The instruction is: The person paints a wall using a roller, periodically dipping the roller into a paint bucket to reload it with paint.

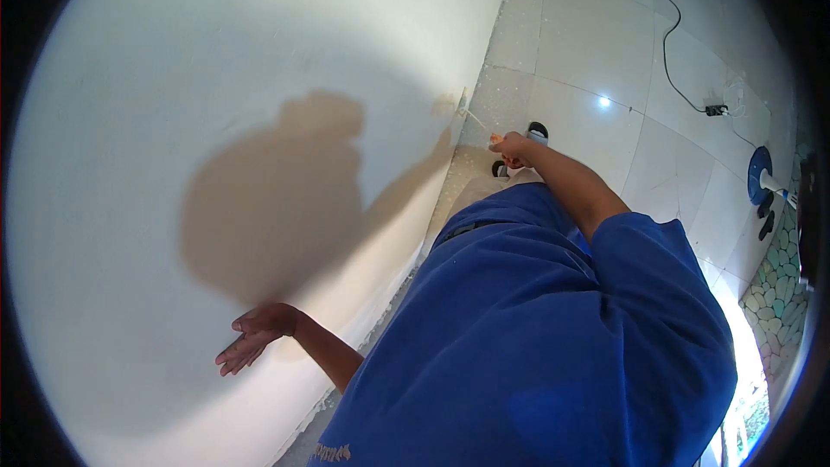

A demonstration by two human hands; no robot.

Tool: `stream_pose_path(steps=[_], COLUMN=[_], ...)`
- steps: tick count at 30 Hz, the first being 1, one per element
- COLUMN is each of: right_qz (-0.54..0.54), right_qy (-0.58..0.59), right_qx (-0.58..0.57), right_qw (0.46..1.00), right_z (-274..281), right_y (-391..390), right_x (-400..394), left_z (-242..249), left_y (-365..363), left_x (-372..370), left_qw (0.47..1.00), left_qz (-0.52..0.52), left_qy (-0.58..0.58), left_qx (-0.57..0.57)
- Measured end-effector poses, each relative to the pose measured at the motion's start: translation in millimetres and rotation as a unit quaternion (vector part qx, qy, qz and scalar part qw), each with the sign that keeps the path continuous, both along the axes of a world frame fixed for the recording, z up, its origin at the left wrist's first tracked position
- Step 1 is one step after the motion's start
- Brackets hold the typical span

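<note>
My left hand (257, 335) is open, its fingers stretched out close along the pale wall (173, 60) at the lower left. Further up, my right hand (516, 149) is closed round the orange handle of a small paint roller (478, 120). A thin pale rod runs from the handle toward the bottom of the wall, and the roller's head (462, 102) is right at the wall surface, just above the floor. Its shadow and the shadow of my head and arm fall across the wall.
Large pale floor tiles (596, 26) spread to the right, with white specks along the wall's rough lower edge. A black cable (666, 43) runs to a socket block (716, 110). A round blue base (760, 175) stands at the far right, near dark slippers (766, 214) and pebbled flooring (775, 294).
</note>
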State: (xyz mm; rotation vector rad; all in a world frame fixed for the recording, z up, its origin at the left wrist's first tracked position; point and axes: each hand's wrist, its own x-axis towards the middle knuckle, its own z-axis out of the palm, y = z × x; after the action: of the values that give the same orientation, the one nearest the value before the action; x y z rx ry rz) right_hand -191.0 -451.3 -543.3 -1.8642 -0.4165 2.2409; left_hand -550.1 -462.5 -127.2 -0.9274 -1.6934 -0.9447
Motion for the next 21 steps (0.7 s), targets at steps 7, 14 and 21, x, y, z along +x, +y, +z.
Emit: stream_pose_path(steps=[7, 14, 21], right_qz=[-0.003, 0.066, 0.056], right_qy=[0.037, 0.073, 0.136], right_qx=[0.027, 0.056, 0.09], right_qw=[0.999, 0.994, 0.985], right_z=[44, 161, 245], right_y=[-9, -21, -46], right_x=[-1, 37, 60], left_z=[0, 1, 3], left_y=[-2, -1, 0], left_x=[2, 5, 7], left_qw=[1.0, 1.0, 0.999], left_qz=[-0.012, -0.021, -0.041], left_qy=[0.005, -0.01, -0.013], left_qx=[-0.003, 0.005, 0.009])
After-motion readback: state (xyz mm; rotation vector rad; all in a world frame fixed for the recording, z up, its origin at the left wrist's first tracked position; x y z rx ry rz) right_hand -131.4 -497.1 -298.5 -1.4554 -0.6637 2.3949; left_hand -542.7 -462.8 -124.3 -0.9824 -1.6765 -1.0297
